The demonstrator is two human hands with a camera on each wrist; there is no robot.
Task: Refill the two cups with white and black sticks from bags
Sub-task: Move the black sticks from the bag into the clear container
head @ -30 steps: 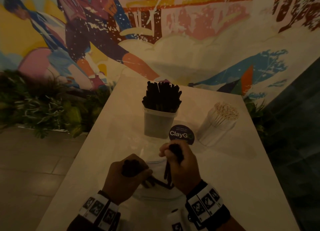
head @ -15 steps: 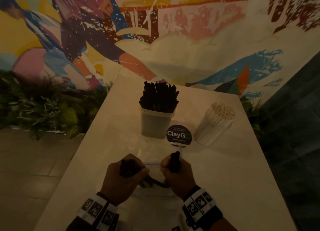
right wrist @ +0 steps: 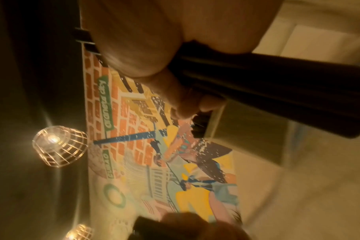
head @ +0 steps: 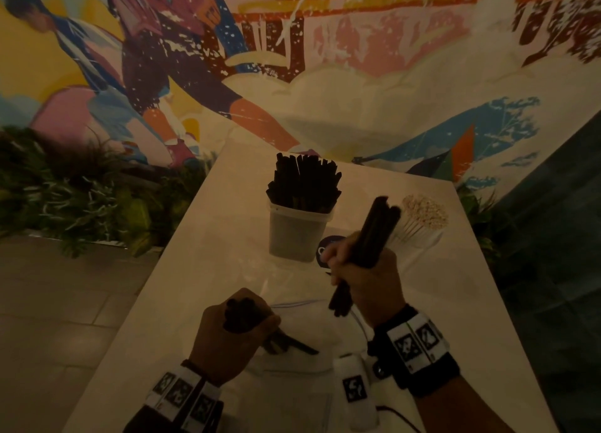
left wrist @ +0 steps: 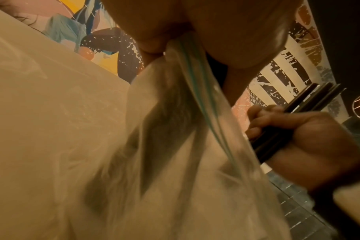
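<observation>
Raised since the earlier frame: right hand [head: 367, 278], now lifted clear of the bag and up toward the cups, where before it sat low beside the left.

Item, nearest: left hand [head: 232, 335], low over the table [head: 182, 289], grip clenched round a short bundle of black sticks [head: 239, 312] together with the mouth of the clear zip bag [head: 292, 364]; the left wrist view shows the bag's blue-green seal strip [left wrist: 197, 91] pinched in the fingers, the plastic hanging blurred below. A few loose black sticks [head: 292, 344] lie inside the bag.

Item: right hand, grip clenched round a second bundle of black sticks [head: 377, 234], held tilted, upper ends leaning right, lower ends protruding beneath the fist.

Item: round dark label [head: 328, 248] on the table, partly hidden by the right hand.

Item: translucent cup [head: 297, 234], upright, packed with black sticks [head: 304, 183].

Item: second cup [head: 419, 237], right of the first, leaning, filled with white sticks [head: 424, 213]; the raised bundle overlaps it in the head view.

Item, farthest: painted mural [head: 292, 58]; plants [head: 81, 198] at left.
</observation>
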